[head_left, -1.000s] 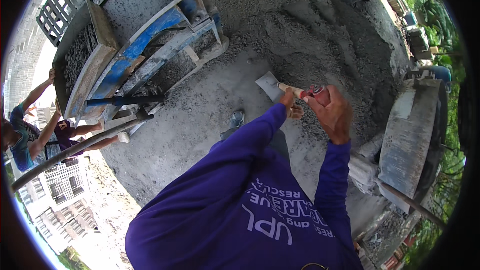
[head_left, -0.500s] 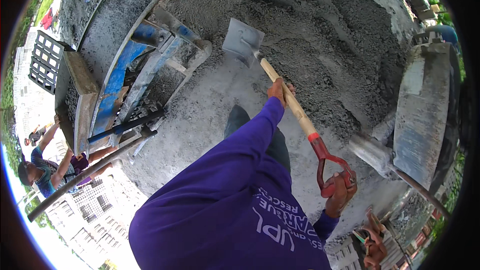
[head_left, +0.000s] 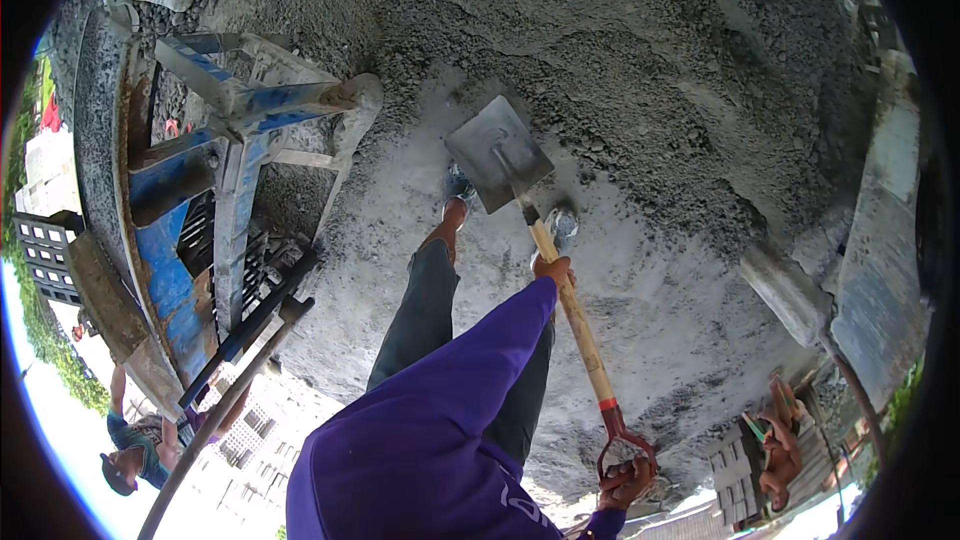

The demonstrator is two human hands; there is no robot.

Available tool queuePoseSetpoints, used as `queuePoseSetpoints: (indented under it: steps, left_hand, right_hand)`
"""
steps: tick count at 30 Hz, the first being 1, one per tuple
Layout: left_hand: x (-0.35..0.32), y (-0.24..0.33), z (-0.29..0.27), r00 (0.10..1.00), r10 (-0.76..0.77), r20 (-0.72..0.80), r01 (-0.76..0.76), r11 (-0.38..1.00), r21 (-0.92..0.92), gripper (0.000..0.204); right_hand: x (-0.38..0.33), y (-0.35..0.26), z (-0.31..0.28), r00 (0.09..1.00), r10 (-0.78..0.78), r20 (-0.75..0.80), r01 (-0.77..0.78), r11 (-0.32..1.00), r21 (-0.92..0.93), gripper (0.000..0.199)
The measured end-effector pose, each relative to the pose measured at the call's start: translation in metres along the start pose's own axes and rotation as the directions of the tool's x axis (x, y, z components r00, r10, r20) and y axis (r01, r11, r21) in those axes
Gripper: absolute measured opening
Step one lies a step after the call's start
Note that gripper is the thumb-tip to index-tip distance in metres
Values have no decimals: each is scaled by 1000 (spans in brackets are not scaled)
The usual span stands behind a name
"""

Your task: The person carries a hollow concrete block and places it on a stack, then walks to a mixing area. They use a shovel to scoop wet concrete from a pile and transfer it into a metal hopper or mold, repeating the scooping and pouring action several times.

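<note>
A square-bladed shovel (head_left: 580, 335) with a wooden shaft and a red D-shaped handle slants across the middle of the view. My left hand (head_left: 553, 270) is wrapped round the shaft, close below the metal blade. Farther back, my right hand (head_left: 627, 483) grips the handle. The grey blade (head_left: 498, 153) points away from me and carries no visible load. It lies in front of my feet in the picture; whether it touches the ground I cannot tell. Beyond it spreads a broad heap of grey gravelly material (head_left: 640, 70).
At left stands a blue metal frame machine (head_left: 230, 130) with a long bar (head_left: 230, 420) jutting toward me. A person (head_left: 140, 450) is beside it. On the right are a large metal drum-like piece (head_left: 885, 240), a grey cylinder (head_left: 787, 295) and another person (head_left: 780, 445).
Both hands have drawn the shovel back toward me, and its handle now sits lower in view. My feet have come into sight, and the whole view has shifted.
</note>
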State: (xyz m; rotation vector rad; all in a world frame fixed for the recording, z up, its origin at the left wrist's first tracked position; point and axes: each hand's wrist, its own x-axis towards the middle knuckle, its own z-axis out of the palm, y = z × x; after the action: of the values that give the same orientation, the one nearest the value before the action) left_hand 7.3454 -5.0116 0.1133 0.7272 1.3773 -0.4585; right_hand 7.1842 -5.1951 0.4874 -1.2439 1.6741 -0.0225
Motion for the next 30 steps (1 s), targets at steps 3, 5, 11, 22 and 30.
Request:
queuePoseSetpoints:
  steps: [3,5,11,22,30]
  left_hand:
    - [66,74,-16,995,-96,-15,96,995,4,19]
    - [124,174,-28,1000,-29,4,29,996,-89,17]
    - [116,234,-43,954,282,-96,-232,905,356,24]
    - [-70,149,45,929,369,29,-355,868,348,31]
    - [-50,99,33,998,15,-54,0,966,257,22]
  right_hand:
    - [7,28,95,994,99,49,-103,991,90,7]
    - [-5,45,189,991,40,128,-52,995,87,10]
    - [-21,65,228,963,87,255,-117,987,106,12]
    - [51,88,29,878,348,330,-440,859,264,18]
    - [5,32,17,971,215,103,-235,937,260,9]
